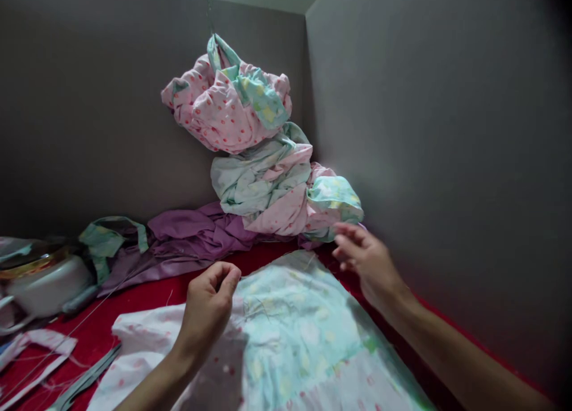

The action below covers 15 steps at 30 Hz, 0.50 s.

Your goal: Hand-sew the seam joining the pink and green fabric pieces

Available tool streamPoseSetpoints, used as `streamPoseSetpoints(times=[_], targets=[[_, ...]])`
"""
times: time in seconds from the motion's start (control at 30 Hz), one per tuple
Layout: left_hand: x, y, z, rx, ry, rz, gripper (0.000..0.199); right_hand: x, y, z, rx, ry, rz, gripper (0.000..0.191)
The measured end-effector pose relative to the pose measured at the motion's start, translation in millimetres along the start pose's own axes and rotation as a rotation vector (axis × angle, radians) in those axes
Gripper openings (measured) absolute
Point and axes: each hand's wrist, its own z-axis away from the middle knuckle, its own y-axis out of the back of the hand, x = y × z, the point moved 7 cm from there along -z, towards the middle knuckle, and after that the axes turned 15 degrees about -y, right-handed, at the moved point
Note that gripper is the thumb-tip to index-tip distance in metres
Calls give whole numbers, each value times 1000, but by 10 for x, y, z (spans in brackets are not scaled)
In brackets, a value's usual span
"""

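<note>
A patchwork cloth (304, 321) in mint green and pale pink print is spread out flat before me. Above its left side is my left hand (212, 295), closed with thumb and forefinger pinched together; whatever is in the pinch is too small to make out. My right hand (369, 259) is raised past the cloth's upper right edge, near the heaped fabric. Its fingers are drawn together and slightly blurred, and I cannot make out what they hold. Green-grey scissors (87, 378) lie left of the cloth.
Bundled pink and green cloth (227, 104) hangs from a wire on the wall, above more heaped cloth (268, 178). Purple fabric (201, 235) lies along the back of the red surface (152, 301). At left are a white pot-like container (51, 283) and loose fabric strips (40, 339).
</note>
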Motion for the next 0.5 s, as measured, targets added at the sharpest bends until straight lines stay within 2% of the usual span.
streamPoseSetpoints(times=[0.07,0.1,0.17,0.27,0.37,0.4,0.43,0.47,0.5], targets=[[-15,21,-20,11,5,-16,18,-162,220,-86,177,115,-98,35],[-17,19,-22,11,6,-23,19,-200,269,-91,218,147,-129,35],[-8,-9,-14,-2,1,-39,20,-209,241,-47,195,160,-151,34],[10,-60,10,-27,-12,-64,22,-224,83,97,72,188,-105,36],[17,-72,21,-39,-25,-88,24,-317,139,231,168,306,-161,40],[20,-72,23,-41,-29,-94,24,-300,156,250,192,296,-209,39],[25,-73,25,-42,-34,-100,25,-231,118,246,156,224,-244,35],[35,-80,32,-45,-42,-105,25,-110,21,237,67,101,-268,30],[48,-94,46,-49,-50,-109,25,98,-176,245,-110,-121,-226,24]])
